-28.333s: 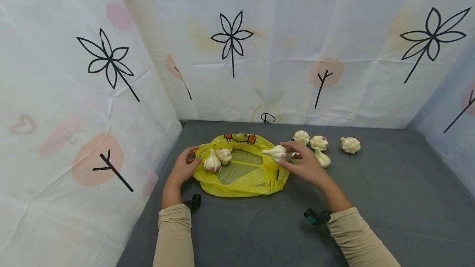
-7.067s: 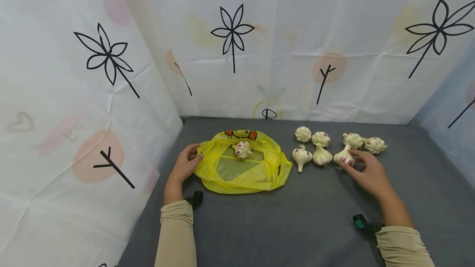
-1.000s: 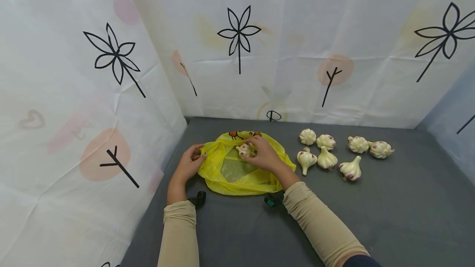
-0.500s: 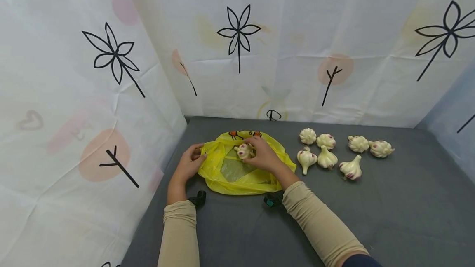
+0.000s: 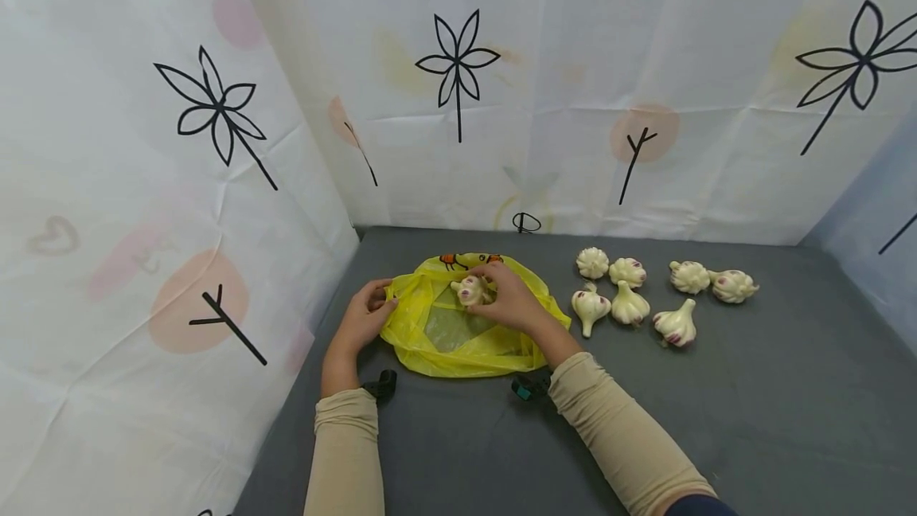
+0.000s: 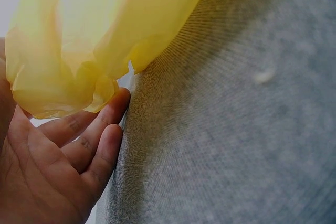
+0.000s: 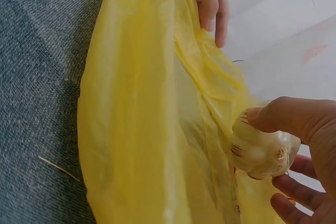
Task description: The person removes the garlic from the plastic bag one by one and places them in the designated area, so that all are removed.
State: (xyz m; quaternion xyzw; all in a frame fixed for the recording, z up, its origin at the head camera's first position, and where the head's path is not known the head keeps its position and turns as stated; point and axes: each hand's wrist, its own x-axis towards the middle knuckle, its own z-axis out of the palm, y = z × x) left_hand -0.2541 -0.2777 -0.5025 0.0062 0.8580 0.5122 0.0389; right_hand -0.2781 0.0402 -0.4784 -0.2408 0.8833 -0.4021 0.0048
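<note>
A yellow plastic bag (image 5: 430, 345) lies on the dark grey table with its mouth spread wide. My left hand (image 5: 361, 317) pinches the bag's left rim; in the left wrist view its fingers (image 6: 107, 142) show below the yellow plastic. Inside the bag's mouth, my right hand (image 5: 505, 299) holds a garlic bulb (image 5: 469, 291) between thumb and fingers. The right wrist view shows that bulb (image 7: 257, 148) close up, pale with purple streaks and dry roots. No second bulb is visible in the bag, though its folds hide part of the inside.
Several garlic bulbs lie right of the bag in two loose groups, among them a stem-down bulb (image 5: 591, 306) near the bag and an outermost bulb (image 5: 734, 287). A white patterned cloth (image 5: 458, 173) stands behind the table (image 5: 716, 420) and along its sides.
Since 7.1 s ago, my right hand has left the bulb at the right and gripped the one in the bag. More bulbs lie on the table than 28.3 s ago. The last second shows hardly any movement.
</note>
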